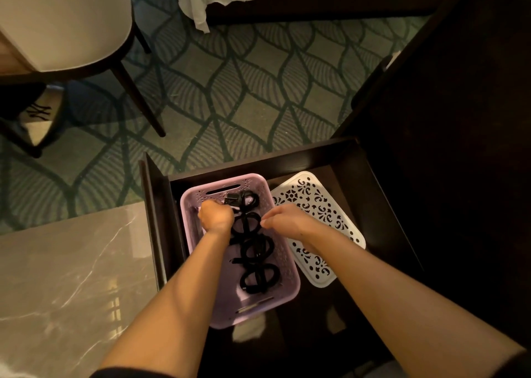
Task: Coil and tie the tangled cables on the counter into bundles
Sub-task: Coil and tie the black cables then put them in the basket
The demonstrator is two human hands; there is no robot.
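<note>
Lying in a row inside a lilac perforated plastic basket (227, 305), four black coiled cable bundles (255, 249) are seen, each cinched across the middle by a black tie. The task is judged nearly done. Coiling and tying look finished for every cable in view, and no uncoiled cable is visible. Only stowing or final arranging seems left. The farthest bundle (247, 199), with a blocky plug on it, looks messier and may need tidying.

The left hand (216, 216) is lowered into the basket's far left corner, fingers curled, knuckles up. Whether anything is gripped cannot be told, as the fingertips are hidden. The right hand (287, 221) is held over the basket's right rim, fingers loosely extended toward the row, nothing seen held.

The cables read as matte, rubbery, springy rounds. The basket is thin moulded plastic with small punched holes and slot handles at both ends. A white flat plastic lid with ornate cut-outs (316, 205) is laid just beside it, partly under the right wrist. Both are set in an open dark wooden drawer (373, 205), next to a grey veined marble counter (57, 277). Beyond are a green leaf-patterned carpet (230, 90) and a cream upholstered chair with dark legs (57, 18).
</note>
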